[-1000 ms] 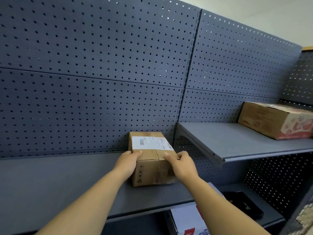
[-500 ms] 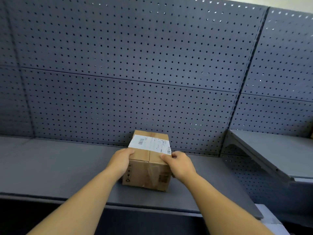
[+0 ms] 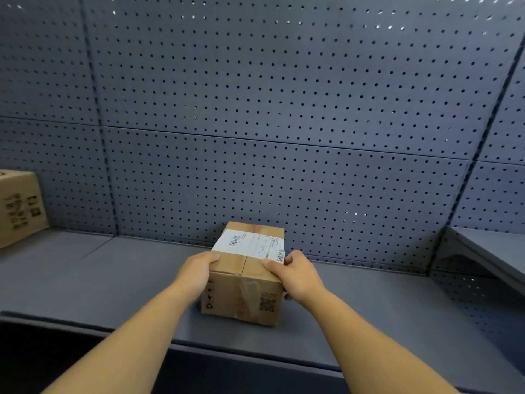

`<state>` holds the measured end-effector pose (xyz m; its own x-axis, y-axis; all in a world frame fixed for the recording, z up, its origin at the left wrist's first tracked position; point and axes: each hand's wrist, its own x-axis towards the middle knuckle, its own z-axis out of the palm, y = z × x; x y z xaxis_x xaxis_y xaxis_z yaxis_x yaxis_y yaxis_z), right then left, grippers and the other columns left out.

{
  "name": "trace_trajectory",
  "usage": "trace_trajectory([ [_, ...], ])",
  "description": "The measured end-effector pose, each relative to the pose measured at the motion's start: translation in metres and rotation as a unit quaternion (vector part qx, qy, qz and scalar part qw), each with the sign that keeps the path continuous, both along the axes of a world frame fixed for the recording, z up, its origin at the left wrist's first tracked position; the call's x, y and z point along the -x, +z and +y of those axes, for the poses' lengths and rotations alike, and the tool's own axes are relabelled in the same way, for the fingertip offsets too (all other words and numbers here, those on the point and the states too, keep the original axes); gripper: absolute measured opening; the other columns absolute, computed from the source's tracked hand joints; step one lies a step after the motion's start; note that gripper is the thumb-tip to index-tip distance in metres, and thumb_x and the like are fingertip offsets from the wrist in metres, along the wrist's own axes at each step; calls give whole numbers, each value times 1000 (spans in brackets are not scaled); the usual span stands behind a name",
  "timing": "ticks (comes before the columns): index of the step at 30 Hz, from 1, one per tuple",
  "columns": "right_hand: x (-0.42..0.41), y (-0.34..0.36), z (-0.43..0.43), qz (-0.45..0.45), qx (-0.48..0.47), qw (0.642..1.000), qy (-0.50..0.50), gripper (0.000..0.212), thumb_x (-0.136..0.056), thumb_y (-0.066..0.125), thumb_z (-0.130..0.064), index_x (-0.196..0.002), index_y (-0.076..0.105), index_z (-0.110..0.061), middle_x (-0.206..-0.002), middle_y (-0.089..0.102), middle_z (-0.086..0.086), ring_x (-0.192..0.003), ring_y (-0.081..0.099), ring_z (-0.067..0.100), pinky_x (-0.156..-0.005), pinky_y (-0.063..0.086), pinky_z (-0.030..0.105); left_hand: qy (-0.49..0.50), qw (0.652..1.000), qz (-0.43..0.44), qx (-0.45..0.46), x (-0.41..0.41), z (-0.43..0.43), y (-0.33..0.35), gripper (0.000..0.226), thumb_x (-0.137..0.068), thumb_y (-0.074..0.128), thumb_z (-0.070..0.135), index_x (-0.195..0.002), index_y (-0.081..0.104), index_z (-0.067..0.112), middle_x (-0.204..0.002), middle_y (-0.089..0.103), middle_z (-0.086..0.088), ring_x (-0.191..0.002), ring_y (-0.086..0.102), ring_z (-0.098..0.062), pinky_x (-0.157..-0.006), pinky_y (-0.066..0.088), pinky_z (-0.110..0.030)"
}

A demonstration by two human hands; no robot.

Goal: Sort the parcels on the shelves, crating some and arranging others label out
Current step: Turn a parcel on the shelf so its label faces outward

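Head view: small brown parcel sits on the grey shelf, mid-depth, in front of the pegboard back wall. White shipping label is on the parcel's top face, so it points up, not out. The face toward the camera shows only handling marks, clear tape and a QR print.

Left hand clamps the parcel's left top edge, thumb on top, fingers curled round the side. Right hand clamps the right top edge, thumb just beside the label corner, fingers wrapped down the right side. Both hands gripping the parcel; it looks to rest on the shelf, contact line not fully clear.

A second box stands well left of the parcel, apart from it.

Step judged: orient the label outward. To do it well, tip the parcel toward the shelf front about its lower front edge so the label face turns out, keep thumbs off the barcode, square it to the shelf lip.
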<state>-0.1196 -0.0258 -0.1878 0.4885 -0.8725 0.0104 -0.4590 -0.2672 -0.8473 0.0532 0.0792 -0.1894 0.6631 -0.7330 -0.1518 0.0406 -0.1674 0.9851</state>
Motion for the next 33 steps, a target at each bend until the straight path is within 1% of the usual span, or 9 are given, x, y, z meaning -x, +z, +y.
trace_trajectory([
  [6, -15, 3, -4, 18, -1, 1000, -17, 36, -86, 62, -48, -79, 40, -21, -80, 55, -3, -66, 54, 14, -46, 43, 26, -49, 997, -45, -40, -20, -3, 1, 15, -96, 46, 21, -98, 59, 13, -87, 60, -4, -71, 52, -18, -58, 36, -30],
  [10, -22, 12, -13, 74, 23, 995, -69, 42, -85, 57, -54, -71, 45, -16, -67, 59, 2, -56, 56, 19, -60, 53, 37, -69, 991, -95, -63, -33, -12, 9, 20, -94, 48, 27, -100, 56, 10, -95, 56, -6, -80, 51, -21, -68, 38, -33],
  [13, -31, 16, -18, 125, 54, 987, -90, 42, -91, 50, -54, -100, 51, -13, -98, 61, 3, -82, 57, 19, -66, 47, 34, -59, 988, -134, -51, -36, -24, 15, 21, -96, 49, 32, -107, 53, 15, -100, 57, -1, -81, 53, -15, -67, 39, -30],
  [15, -41, 16, -22, 151, 76, 983, -74, 56, -94, 44, -54, -130, 44, -11, -127, 52, 9, -108, 55, 26, -86, 49, 40, -74, 980, -176, -54, -34, -32, 20, 15, -97, 48, 33, -109, 46, 22, -95, 58, 2, -76, 54, -16, -64, 41, -28],
  [17, -52, 17, -23, 180, 94, 978, -45, 63, -97, 37, -52, -147, 29, -15, -150, 33, 12, -132, 38, 37, -107, 37, 48, -108, 961, -243, -74, -34, -43, 21, 29, -98, 43, 35, -124, 48, 23, -116, 60, -1, -98, 58, -21, -81, 47, -32],
  [19, -62, 17, -23, 209, 98, 973, -9, 61, -101, 30, -47, -154, 13, -21, -163, 6, 3, -144, 14, 41, -114, 22, 50, -136, 928, -326, -117, -34, -53, 20, 47, -100, 37, 37, -145, 35, 24, -149, 39, -2, -134, 38, -30, -108, 34, -42],
  [21, -70, 13, -27, 242, 100, 965, 25, 58, -103, 22, -43, -155, 2, -26, -163, -10, -2, -148, -1, 40, -119, 13, 52, -176, 887, -391, -170, -31, -61, 19, 53, -102, 30, 35, -153, 18, 23, -161, 12, 5, -147, 7, -33, -119, 13, -45],
  [23, -75, 7, -31, 279, 98, 954, 47, 58, -103, 17, -42, -155, -4, -27, -163, -15, -1, -149, -3, 38, -120, 7, 52, -225, 845, -437, -209, -28, -64, 19, 51, -104, 21, 29, -154, 12, 21, -161, -3, 5, -148, -8, -33, -120, -1, -44],
  [33, -78, 5, -35, 309, 95, 946, 40, 57, -103, 20, -41, -155, 4, -28, -163, -13, -6, -149, 10, 35, -118, 17, 50, -260, 811, -460, -252, -29, -72, 16, 50, -105, 19, 22, -154, 8, 25, -160, -15, -5, -145, -13, -40, -119, -1, -48],
])
